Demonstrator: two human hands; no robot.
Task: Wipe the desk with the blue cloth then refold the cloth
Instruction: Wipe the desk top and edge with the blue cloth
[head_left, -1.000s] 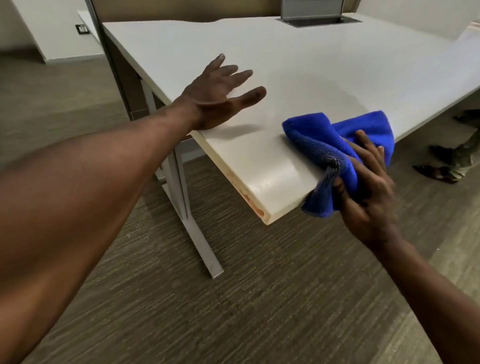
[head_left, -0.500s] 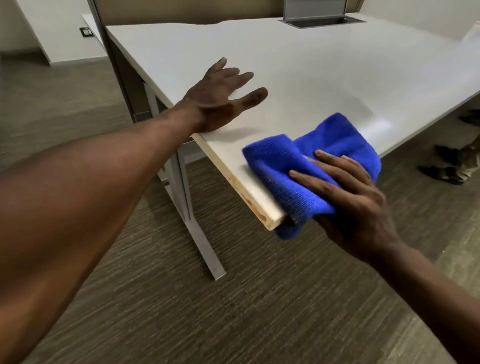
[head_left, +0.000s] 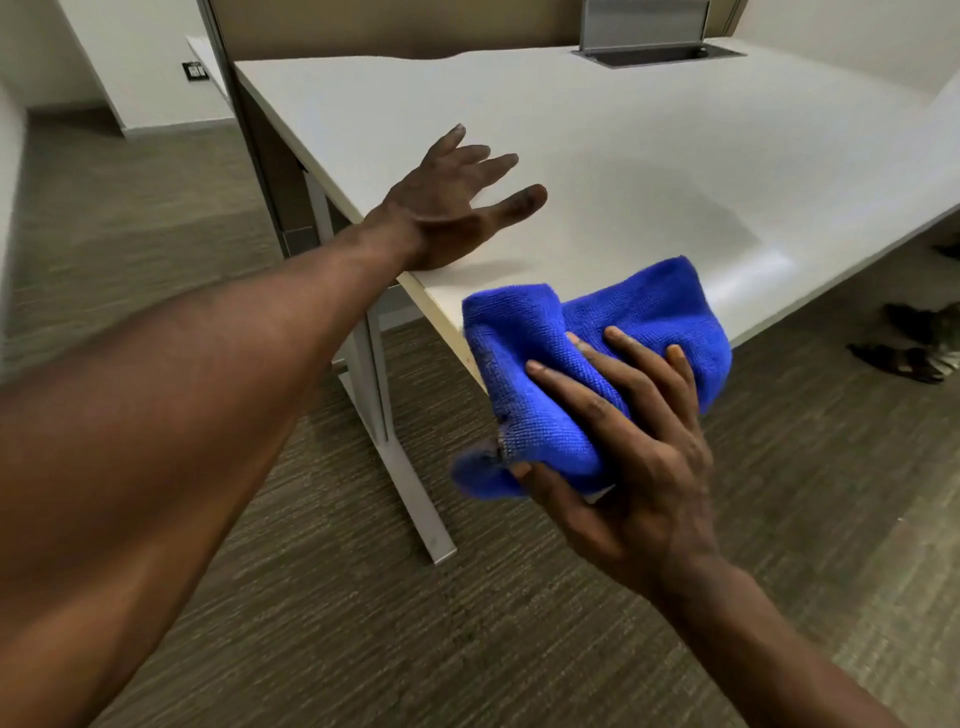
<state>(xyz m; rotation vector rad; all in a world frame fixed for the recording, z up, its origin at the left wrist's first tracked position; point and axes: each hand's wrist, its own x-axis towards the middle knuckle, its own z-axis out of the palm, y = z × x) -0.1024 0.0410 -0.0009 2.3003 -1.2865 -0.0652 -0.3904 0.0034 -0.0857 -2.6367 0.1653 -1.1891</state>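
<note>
A bunched blue cloth (head_left: 644, 322) lies over the near corner of the white desk (head_left: 597, 130) and hangs off its edge. My right hand (head_left: 623, 447) presses on the cloth from above, fingers spread across it and thumb under the dangling end. My left hand (head_left: 457, 208) rests flat on the desk's left edge, fingers apart, holding nothing. The cloth covers the desk's front corner.
A white metal desk leg (head_left: 395, 441) stands on the carpet below the corner. A grey cable box (head_left: 649, 36) is set into the desk's far side. Another person's sandalled feet (head_left: 914, 348) are on the floor at right. A wall socket (head_left: 195, 70) sits far left.
My right hand has slid the cloth leftward along the near edge to the desk corner, and part of it now hangs off. My left hand has stayed on the desk.
</note>
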